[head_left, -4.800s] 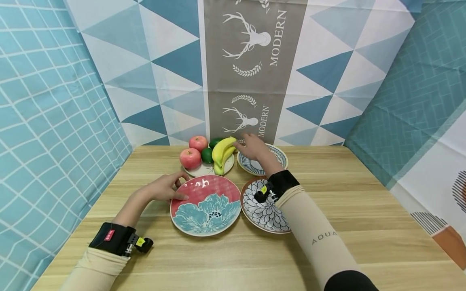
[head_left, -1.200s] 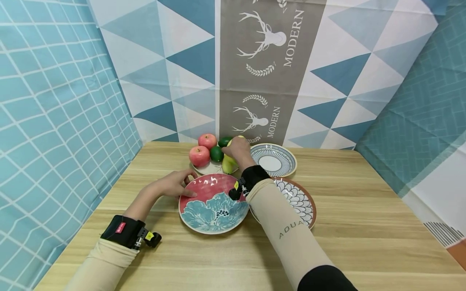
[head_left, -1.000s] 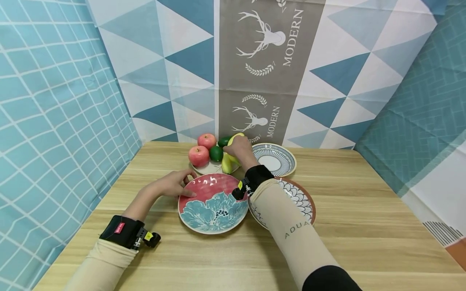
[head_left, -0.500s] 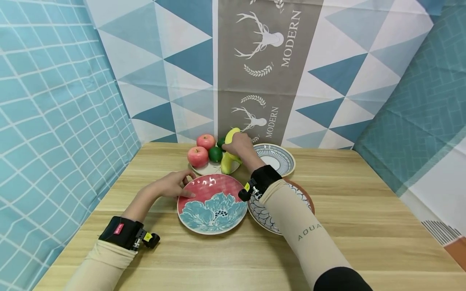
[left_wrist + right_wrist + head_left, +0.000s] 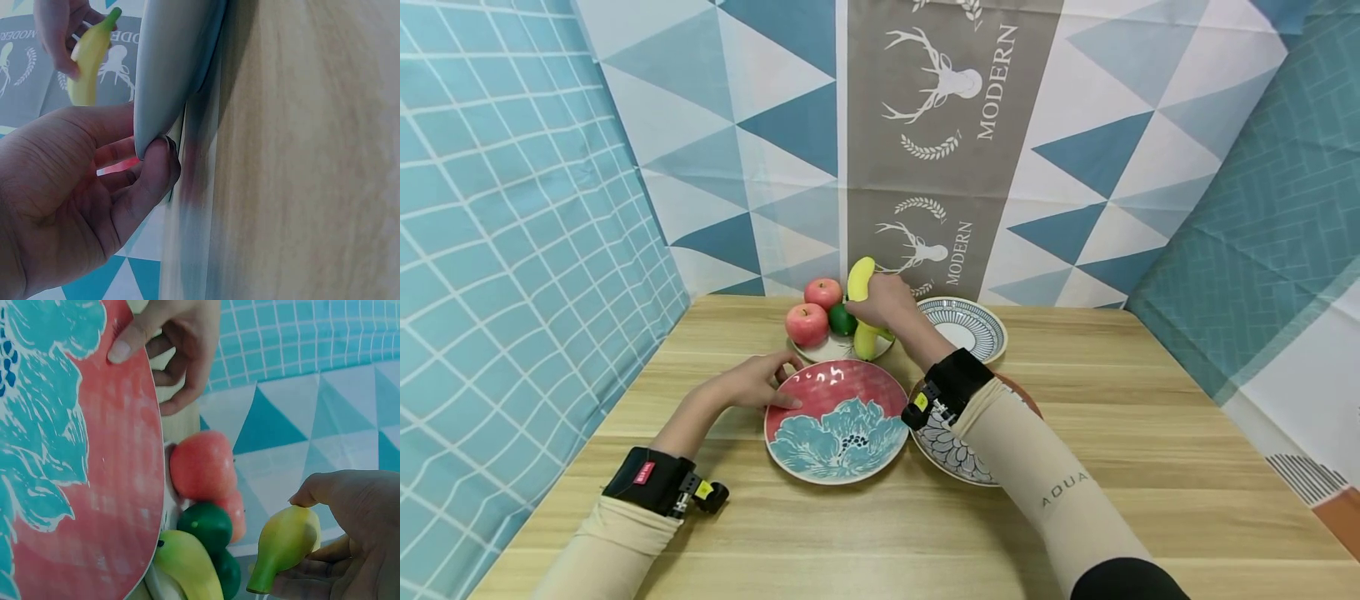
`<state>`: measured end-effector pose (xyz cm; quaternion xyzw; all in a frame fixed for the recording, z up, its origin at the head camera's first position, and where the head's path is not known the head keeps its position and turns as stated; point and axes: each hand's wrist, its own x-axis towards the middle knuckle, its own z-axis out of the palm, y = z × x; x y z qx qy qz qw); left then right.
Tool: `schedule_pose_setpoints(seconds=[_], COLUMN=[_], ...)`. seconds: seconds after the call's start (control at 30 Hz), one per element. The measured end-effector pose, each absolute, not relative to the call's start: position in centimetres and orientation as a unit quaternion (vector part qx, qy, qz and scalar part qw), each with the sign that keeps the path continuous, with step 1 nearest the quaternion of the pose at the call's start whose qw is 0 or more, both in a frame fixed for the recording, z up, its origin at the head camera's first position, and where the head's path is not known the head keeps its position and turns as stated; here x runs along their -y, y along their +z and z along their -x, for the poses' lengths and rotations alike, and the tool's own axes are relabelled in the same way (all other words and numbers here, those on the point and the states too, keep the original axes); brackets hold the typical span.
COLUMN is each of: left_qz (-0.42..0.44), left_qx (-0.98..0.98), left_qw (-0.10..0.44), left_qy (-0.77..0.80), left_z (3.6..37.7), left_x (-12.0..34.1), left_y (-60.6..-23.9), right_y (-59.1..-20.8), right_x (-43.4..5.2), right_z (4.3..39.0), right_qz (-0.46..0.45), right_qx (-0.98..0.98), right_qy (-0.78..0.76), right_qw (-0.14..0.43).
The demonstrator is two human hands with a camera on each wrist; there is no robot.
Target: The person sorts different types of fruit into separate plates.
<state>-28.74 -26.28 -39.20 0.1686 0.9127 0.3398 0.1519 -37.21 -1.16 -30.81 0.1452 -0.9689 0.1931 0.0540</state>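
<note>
Head view: right hand has its grip curled round a banana, lifted above the fruit plate; left hand pinches the rim of the red floral plate on the surface.

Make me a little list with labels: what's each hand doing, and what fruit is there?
right hand: holds one banana, lifted above the fruit plate
left hand: grips the rim of the red plate
still on fruit plate: two apples, green fruits, another banana
other plates: striped plate, petal plate
surface: table
</note>
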Motion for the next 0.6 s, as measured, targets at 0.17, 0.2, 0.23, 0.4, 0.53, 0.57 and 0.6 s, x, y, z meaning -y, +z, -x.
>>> schedule_pose_setpoints(seconds=[0.17, 0.2, 0.23, 0.4, 0.53, 0.57, 0.6], left_qz=[-0.172, -0.174, -0.173, -0.175, -0.174, -0.172, -0.171], left_qx=[-0.914, -0.914, -0.914, -0.912, -0.912, -0.912, -0.912], left_qw=[0.148, 0.147, 0.147, 0.148, 0.149, 0.149, 0.150], left_qy=[0.335, 0.335, 0.335, 0.339, 0.340, 0.341, 0.341], left_z=[28.8, 28.9, 28.9, 29.1, 29.0, 28.9, 28.9], left_x=[26.3, 26.4, 26.4, 26.5, 26.4, 26.4, 26.3], left_y=[-39.4, -39.4, -39.4, -39.4, -39.4, -39.4, -39.4], right_y=[-30.3, -30.3, -30.2, -30.1, -30.1, -30.2, -30.3], right_x=[1.0, 0.9, 0.9, 0.5, 0.1, -0.1, -0.2], right_z=[36.0, 35.7, 35.4, 34.1, 32.9, 32.6, 32.3], right_qz=[-0.181, -0.188, -0.195, -0.230, -0.260, -0.267, -0.273], right_qx=[0.961, 0.958, 0.956, 0.948, 0.940, 0.938, 0.937], right_qy=[0.196, 0.200, 0.201, 0.203, 0.201, 0.201, 0.201], right_qw=[0.078, 0.081, 0.084, 0.090, 0.091, 0.090, 0.091])
